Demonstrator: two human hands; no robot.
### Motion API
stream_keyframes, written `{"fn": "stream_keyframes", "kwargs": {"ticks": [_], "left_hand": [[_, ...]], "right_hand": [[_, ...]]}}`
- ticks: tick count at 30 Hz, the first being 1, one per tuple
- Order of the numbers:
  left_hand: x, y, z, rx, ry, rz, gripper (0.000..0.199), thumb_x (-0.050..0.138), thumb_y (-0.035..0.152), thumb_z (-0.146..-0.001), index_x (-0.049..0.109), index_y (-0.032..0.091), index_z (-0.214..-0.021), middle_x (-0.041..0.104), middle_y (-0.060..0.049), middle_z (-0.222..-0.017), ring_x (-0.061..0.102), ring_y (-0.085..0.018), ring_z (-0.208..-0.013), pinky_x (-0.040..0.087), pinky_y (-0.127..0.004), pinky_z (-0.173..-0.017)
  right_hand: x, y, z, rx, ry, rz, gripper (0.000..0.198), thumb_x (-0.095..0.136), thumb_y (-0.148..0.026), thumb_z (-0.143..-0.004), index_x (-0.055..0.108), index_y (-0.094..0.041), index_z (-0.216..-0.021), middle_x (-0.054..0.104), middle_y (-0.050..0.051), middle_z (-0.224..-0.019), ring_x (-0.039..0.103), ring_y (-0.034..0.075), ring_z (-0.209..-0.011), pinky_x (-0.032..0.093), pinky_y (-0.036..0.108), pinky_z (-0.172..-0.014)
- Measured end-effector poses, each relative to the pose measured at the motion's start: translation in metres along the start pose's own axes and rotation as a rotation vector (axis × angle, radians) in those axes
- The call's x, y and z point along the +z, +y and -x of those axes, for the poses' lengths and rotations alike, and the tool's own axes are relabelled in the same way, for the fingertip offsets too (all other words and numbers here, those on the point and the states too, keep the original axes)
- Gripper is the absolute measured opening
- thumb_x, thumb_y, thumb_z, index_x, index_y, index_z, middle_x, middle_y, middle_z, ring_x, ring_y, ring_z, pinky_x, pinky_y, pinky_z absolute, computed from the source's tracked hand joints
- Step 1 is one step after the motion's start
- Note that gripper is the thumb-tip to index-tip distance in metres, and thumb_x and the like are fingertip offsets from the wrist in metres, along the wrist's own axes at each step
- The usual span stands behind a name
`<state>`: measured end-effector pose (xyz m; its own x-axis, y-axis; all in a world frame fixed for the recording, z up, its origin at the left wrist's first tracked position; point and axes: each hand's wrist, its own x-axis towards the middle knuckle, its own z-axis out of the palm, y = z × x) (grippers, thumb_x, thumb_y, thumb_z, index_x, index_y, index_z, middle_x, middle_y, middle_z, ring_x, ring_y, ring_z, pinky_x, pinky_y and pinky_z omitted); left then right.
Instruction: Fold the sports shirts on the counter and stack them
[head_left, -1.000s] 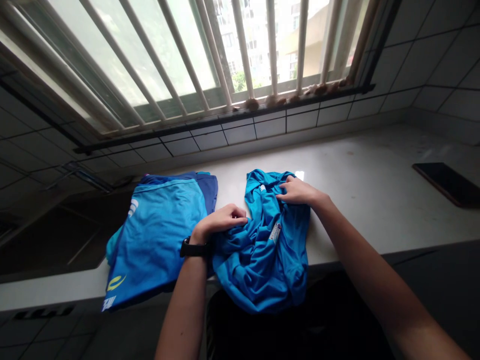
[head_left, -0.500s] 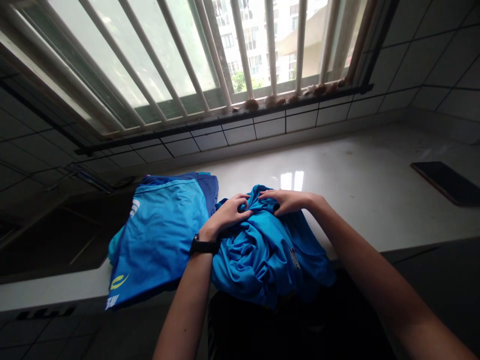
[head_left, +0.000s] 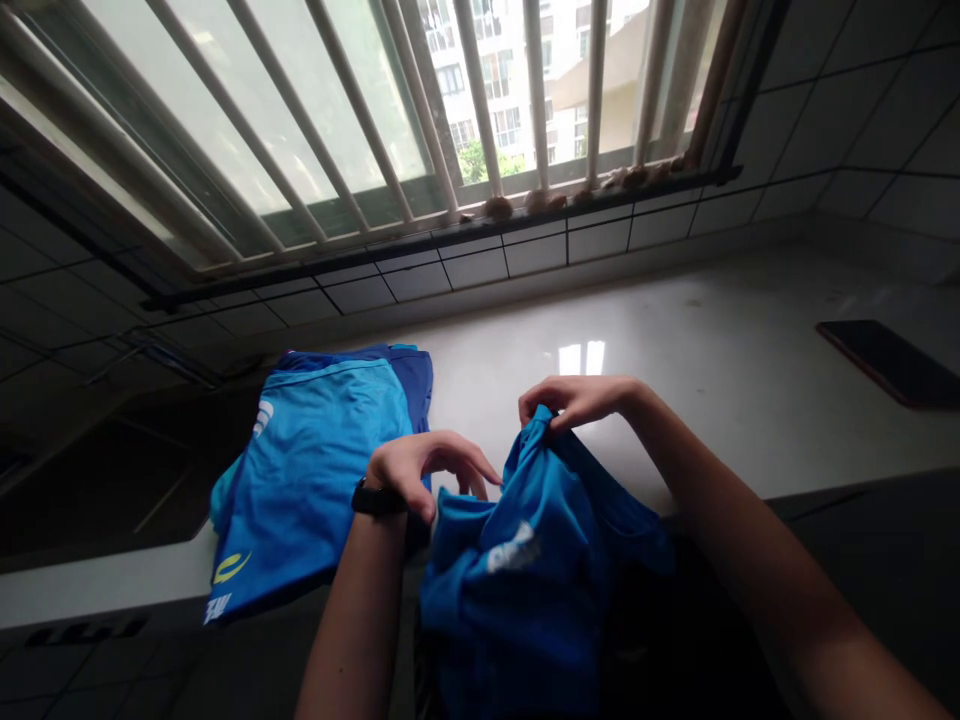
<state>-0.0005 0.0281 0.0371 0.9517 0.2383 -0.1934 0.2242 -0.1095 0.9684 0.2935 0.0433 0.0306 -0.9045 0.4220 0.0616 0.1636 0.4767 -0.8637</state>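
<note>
A blue shirt (head_left: 517, 590) with blurred white lettering hangs from my right hand (head_left: 574, 400), its upper part gathered between thumb and fingers. The lower cloth drops past the counter's front edge in front of my body. My left hand (head_left: 439, 465), with a black band at the wrist, arches beside the shirt's upper left edge. Its thumb and fingers are spread apart; whether the fingertips touch the cloth is unclear. To the left lies a stack of folded blue garments (head_left: 322, 440), the top one bearing white and yellow marks.
A pale glossy counter (head_left: 720, 400) runs under a barred window (head_left: 450, 110). At the far right lies a dark phone-like slab (head_left: 892, 362). A dark sink (head_left: 97, 470) sits at left, partly under the stack. Shells or stones (head_left: 499, 207) line the sill.
The crumpled shirt has been lifted and now hangs down, showing its white lettering. My left hand has moved left and down with its fingers spreading; my right hand has hardly shifted.
</note>
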Motion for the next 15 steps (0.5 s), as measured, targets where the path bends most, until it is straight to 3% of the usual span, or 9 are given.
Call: {"fn": "stream_keyframes", "kwargs": {"ticks": [4, 7, 12, 15], "left_hand": [[0.001, -0.008, -0.01, 0.192, 0.431, 0.087, 0.057, 0.087, 0.061, -0.071, 0.073, 0.015, -0.102, 0.074, -0.01, -0.086, 0.069, -0.022, -0.08, 0.052, -0.032, -0.077], [0.003, -0.014, -0.025, 0.177, 0.512, 0.13, 0.059, 0.085, 0.066, -0.069, 0.067, 0.017, -0.096, 0.067, -0.004, -0.083, 0.063, -0.017, -0.076, 0.05, -0.029, -0.071], [0.005, -0.018, -0.046, 0.019, 0.619, 0.032, 0.055, 0.091, 0.05, -0.065, 0.064, 0.019, -0.102, 0.068, -0.002, -0.09, 0.064, -0.018, -0.08, 0.051, -0.027, -0.07], [0.002, -0.019, -0.051, 0.002, 0.792, -0.005, 0.046, 0.086, 0.049, -0.068, 0.061, 0.019, -0.091, 0.065, 0.002, -0.076, 0.06, -0.013, -0.067, 0.045, -0.023, -0.06]], "right_hand": [[0.011, -0.007, -0.008, -0.1, 0.016, -0.167, 0.023, 0.068, -0.03, -0.09, 0.072, -0.013, -0.105, 0.074, 0.006, -0.103, 0.067, 0.02, -0.098, 0.051, 0.031, -0.089], [0.021, -0.004, -0.018, -0.035, 0.143, -0.138, 0.016, 0.066, -0.027, -0.091, 0.07, -0.015, -0.102, 0.075, 0.005, -0.107, 0.067, 0.021, -0.104, 0.05, 0.031, -0.095], [0.028, 0.001, -0.027, 0.116, 0.456, -0.147, 0.021, 0.066, -0.029, -0.094, 0.061, -0.019, -0.112, 0.076, 0.006, -0.106, 0.069, 0.019, -0.094, 0.055, 0.029, -0.082], [0.025, 0.002, -0.026, 0.167, 0.582, -0.07, 0.027, 0.069, -0.037, -0.093, 0.062, -0.017, -0.111, 0.075, 0.008, -0.107, 0.069, 0.022, -0.097, 0.056, 0.032, -0.084]]}}
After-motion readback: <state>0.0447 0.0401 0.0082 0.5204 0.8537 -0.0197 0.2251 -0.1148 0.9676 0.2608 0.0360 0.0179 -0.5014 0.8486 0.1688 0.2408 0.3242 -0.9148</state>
